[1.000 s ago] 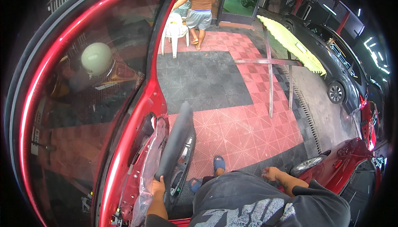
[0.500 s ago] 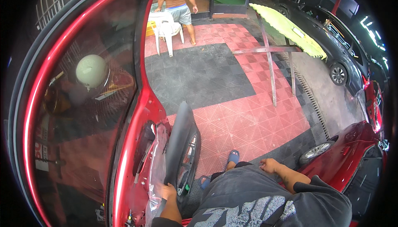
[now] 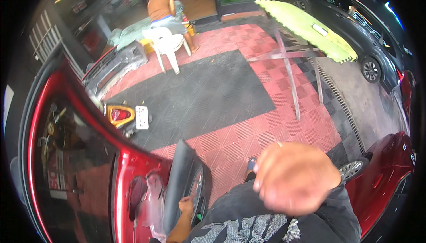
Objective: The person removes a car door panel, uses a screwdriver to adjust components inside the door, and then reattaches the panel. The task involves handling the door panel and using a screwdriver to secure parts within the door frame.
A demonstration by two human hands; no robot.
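Panel [image 3: 177, 176] between door [image 3: 144, 167] and body, left hand [image 3: 186, 206] on it

The panel lies to the person's left, long and dark, with its long axis running away from the body, roughly along the open door's near part. The left hand is the nearer one by far: its fingers curl in a grip at the panel's edge, on the near half, and the forearm crosses the lower end. The right hand [image 3: 297, 178] is well apart, raised in front of the shirt [image 3: 310, 223] and off to the right of the panel. It is blurred; the fingers look bent, but whether they close on anything I cannot tell.

On the panel's left side is the door's red inner face, with crumpled clear film [image 3: 153, 207] on it, just beside the panel. Whether panel and door touch along the hidden lower part I cannot tell. So the door bounds the left and the body bounds the near right.

The room lies ahead and to the right, where red tiles [image 3: 230, 132] run past the panel's far end. Farther off come a white chair [image 3: 166, 41] and a metal stand [image 3: 287, 72] under a yellow-green cover [image 3: 306, 28]; a motorbike tail [image 3: 119, 115] sits beyond the door.
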